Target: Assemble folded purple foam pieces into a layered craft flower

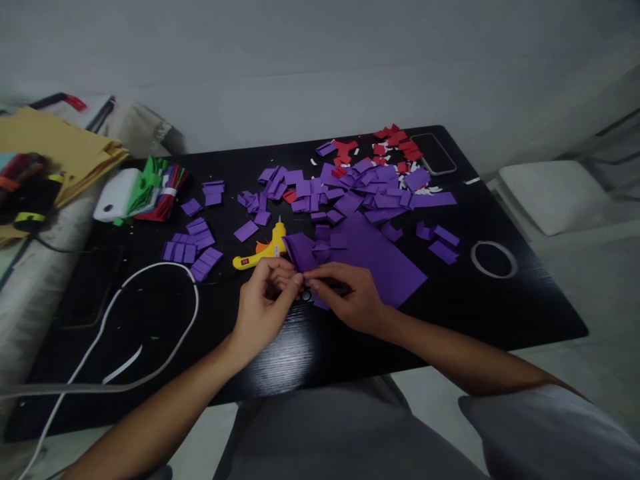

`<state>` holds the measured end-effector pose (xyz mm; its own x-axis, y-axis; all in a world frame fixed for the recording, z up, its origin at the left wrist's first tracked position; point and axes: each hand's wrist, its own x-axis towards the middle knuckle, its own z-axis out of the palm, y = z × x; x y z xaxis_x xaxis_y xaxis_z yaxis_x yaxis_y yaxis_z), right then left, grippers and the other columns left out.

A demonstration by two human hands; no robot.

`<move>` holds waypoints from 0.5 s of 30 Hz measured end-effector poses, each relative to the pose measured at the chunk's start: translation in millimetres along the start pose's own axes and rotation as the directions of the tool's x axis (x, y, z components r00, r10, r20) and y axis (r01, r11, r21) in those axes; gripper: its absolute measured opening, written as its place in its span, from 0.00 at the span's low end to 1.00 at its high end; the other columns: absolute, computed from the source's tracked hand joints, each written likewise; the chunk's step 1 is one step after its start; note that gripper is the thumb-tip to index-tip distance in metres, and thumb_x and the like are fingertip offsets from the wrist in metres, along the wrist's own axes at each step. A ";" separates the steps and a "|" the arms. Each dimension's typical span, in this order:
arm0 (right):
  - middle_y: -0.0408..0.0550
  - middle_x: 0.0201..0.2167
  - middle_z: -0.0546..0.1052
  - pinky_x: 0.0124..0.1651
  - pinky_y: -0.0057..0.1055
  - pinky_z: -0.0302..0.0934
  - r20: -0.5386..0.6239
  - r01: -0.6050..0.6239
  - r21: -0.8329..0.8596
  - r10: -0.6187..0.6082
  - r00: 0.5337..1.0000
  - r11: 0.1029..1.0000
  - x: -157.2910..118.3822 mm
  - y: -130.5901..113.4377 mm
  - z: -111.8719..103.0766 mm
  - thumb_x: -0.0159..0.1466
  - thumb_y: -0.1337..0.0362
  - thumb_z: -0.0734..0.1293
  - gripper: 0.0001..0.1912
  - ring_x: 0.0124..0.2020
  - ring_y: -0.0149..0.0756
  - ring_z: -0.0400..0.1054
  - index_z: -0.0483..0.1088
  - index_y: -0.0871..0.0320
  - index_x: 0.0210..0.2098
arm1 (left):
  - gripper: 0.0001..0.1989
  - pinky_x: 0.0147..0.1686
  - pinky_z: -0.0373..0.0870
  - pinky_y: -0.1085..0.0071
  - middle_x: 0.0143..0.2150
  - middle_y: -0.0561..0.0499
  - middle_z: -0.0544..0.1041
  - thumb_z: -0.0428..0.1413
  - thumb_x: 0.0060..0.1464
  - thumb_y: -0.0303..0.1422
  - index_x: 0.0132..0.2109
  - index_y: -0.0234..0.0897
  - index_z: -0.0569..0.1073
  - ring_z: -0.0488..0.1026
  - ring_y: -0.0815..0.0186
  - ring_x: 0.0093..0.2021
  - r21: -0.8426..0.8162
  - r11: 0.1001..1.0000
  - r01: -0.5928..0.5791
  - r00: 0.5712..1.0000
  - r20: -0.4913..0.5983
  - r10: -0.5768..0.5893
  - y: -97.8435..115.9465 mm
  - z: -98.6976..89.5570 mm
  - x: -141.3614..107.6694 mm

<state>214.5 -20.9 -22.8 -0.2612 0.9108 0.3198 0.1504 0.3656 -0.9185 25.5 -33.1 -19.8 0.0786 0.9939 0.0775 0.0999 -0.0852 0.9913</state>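
Both the left hand (265, 297) and right hand (357, 298) have their grip pinched at the edge of a folded purple sheet (301, 252) over the black surface (480, 310), apparently steadying it; beyond, a yellow glue gun (273, 249) lies within easy reach, and purple pieces (387, 200) heap farther back.

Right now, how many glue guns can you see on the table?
1: the yellow glue gun lies on the black table, just beyond the left hand.
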 end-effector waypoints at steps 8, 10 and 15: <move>0.46 0.36 0.84 0.42 0.30 0.77 -0.008 -0.172 0.156 0.176 0.984 0.973 -2.4 1.5 3.6 0.66 0.63 0.73 0.06 0.37 0.35 0.81 0.78 0.55 0.43 | 0.09 0.34 0.75 0.75 0.33 0.55 0.77 0.62 0.62 0.34 0.45 0.40 0.70 0.75 0.71 0.31 0.054 0.998 -0.019 0.999 -0.042 0.022 0.9 0.3 0.5; 0.46 0.36 0.84 0.42 0.30 0.77 -0.004 -0.204 0.182 0.208 0.978 0.962 -2.1 2.0 4.1 0.65 0.62 0.73 0.06 0.37 0.35 0.81 0.78 0.55 0.42 | 0.09 0.35 0.74 0.75 0.33 0.55 0.77 0.62 0.62 0.33 0.45 0.40 0.70 0.75 0.70 0.31 0.079 0.996 -0.034 0.998 -0.045 0.038 -0.1 0.2 0.2; 0.45 0.34 0.85 0.40 0.29 0.75 -0.035 -0.167 0.079 0.170 0.985 0.983 -2.7 6.6 6.0 0.66 0.63 0.73 0.03 0.34 0.34 0.80 0.80 0.55 0.39 | 0.12 0.37 0.75 0.73 0.36 0.55 0.79 0.61 0.61 0.31 0.49 0.41 0.68 0.77 0.69 0.33 0.123 0.992 -0.034 0.998 -0.039 0.039 -2.7 -1.5 -0.3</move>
<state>210.4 -22.2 -31.1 -0.1984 0.9659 0.1664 0.1166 0.1918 -0.9745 23.7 -33.1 -22.3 0.0433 0.9918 0.1202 0.2186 -0.1268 0.9675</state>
